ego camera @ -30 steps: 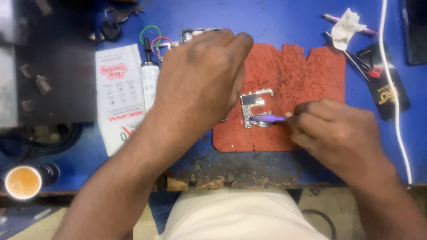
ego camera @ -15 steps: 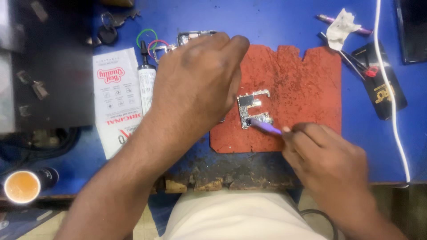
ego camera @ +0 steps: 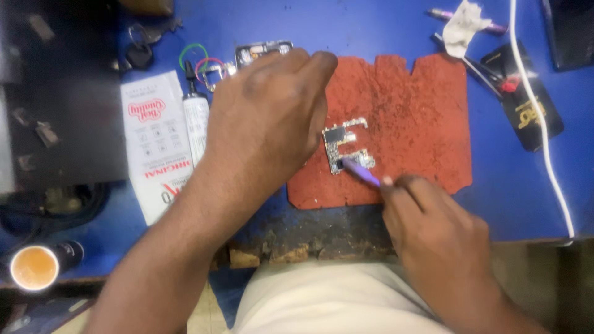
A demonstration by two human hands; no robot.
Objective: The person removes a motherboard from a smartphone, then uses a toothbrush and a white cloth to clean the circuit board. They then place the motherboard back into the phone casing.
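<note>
A small circuit board (ego camera: 346, 147) lies on a worn red mat (ego camera: 414, 117) on the blue table. My right hand (ego camera: 433, 229) grips a thin purple tool (ego camera: 361, 172) whose tip rests on the board's lower part. My left hand (ego camera: 266, 117) hovers palm down over the mat's left edge, its fingers curled and right beside the board's left side; whether they press on it is hidden.
A white sachet (ego camera: 151, 139) and a glue tube (ego camera: 196, 117) lie left of the mat. Keys (ego camera: 141, 46), wire loops (ego camera: 201, 62), a phone frame (ego camera: 263, 49), a tissue (ego camera: 461, 25), a white cable (ego camera: 544, 136) and a dark packet (ego camera: 526, 105) ring the mat. A cup (ego camera: 34, 267) stands at bottom left.
My right hand has swung down toward the table's front edge, so the purple tool now points up-left at the board instead of lying level. The left hand has stayed over the board.
</note>
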